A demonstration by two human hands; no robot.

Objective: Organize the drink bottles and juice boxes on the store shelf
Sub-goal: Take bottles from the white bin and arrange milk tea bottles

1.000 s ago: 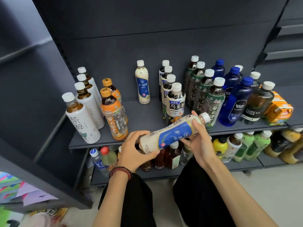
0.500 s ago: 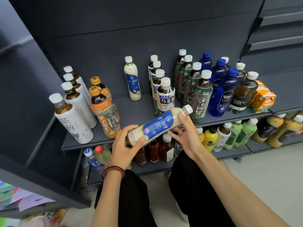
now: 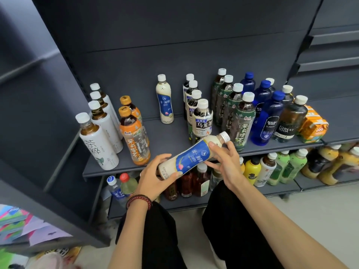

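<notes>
Head view. A cream milk-tea bottle (image 3: 192, 156) with a blue label lies tilted between the two hands, its white cap pointing up and to the right, held above the front edge of the upper shelf (image 3: 169, 138). The left hand (image 3: 153, 177), with a beaded bracelet (image 3: 138, 200) at the wrist, curls its thumb and fingers round the base end. The right hand (image 3: 225, 162) grips the shoulder of the bottle just below the cap.

Beyond the hands, a matching bottle (image 3: 164, 101) stands upright and alone near the back panel. Just beyond the right hand is a file of oolong tea bottles (image 3: 202, 117). To the right of that hand come green-labelled tea bottles (image 3: 243, 123), blue soda bottles (image 3: 270, 117), a dark soda bottle (image 3: 291, 119) and orange juice boxes (image 3: 313, 127). Left of the left hand stand orange-capped bottles (image 3: 134, 136) and white-labelled bottles (image 3: 97, 142). Below the hands, the lower shelf carries mixed bottles (image 3: 252, 169).
</notes>
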